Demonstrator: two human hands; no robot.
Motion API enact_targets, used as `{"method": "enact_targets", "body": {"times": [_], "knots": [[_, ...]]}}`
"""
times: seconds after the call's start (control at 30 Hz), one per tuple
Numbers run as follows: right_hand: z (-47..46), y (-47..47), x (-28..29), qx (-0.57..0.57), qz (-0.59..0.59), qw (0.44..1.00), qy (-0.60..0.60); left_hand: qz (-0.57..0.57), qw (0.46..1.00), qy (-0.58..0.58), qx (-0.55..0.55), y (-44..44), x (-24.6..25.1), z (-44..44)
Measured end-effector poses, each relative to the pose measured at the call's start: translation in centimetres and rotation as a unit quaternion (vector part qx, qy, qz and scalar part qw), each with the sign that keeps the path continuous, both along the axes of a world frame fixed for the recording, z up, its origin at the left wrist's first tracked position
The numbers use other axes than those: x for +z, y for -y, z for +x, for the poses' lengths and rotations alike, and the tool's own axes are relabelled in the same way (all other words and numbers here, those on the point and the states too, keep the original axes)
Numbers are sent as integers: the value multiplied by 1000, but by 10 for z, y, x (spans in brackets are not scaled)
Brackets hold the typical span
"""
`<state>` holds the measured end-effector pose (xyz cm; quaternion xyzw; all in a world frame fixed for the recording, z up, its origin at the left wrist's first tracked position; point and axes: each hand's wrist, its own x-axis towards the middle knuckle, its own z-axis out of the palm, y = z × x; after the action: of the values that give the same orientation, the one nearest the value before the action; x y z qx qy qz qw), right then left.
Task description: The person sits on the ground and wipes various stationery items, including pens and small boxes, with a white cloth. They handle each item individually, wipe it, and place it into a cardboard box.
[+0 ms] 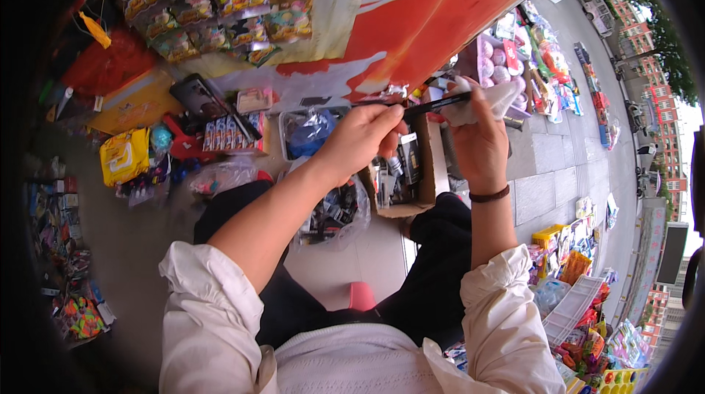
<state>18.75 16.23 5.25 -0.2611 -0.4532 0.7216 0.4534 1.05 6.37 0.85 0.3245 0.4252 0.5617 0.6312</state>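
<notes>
A slim black pen-like stick (438, 106) spans between my two hands. My left hand (363, 138) pinches its left end between thumb and fingers. My right hand (482, 138) holds its other end, together with a crumpled white tissue or cloth (495, 101) that hangs around the fingers. Below the hands stands an open cardboard box (432, 173) with small black packages and tubes. To its left, a clear plastic bag (333, 212) full of small dark packets lies on the floor between my legs.
A clear tray with blue plastic (308, 132), a phone (201, 97) propped by boxed goods and a yellow wipes pack (125, 157) stand at the left. A red printed panel (413, 19) rises ahead. Pink balls (498, 66) and heaps of packaged goods lie at the right.
</notes>
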Motion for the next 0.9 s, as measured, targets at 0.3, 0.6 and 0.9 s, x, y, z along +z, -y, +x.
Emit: {"method": "enact_targets", "body": {"times": [0.3, 0.6, 0.9], "knots": [[4, -33, -121, 96, 212, 711, 664, -7, 814, -578, 57, 0, -14, -17], [29, -10, -234, 137, 155, 601, 772, -40, 828, -560, 2, 4, -2, -22], [-36, 56, -244, 179, 355, 712, 578, 20, 833, -551, 43, 4, 2, -21]]}}
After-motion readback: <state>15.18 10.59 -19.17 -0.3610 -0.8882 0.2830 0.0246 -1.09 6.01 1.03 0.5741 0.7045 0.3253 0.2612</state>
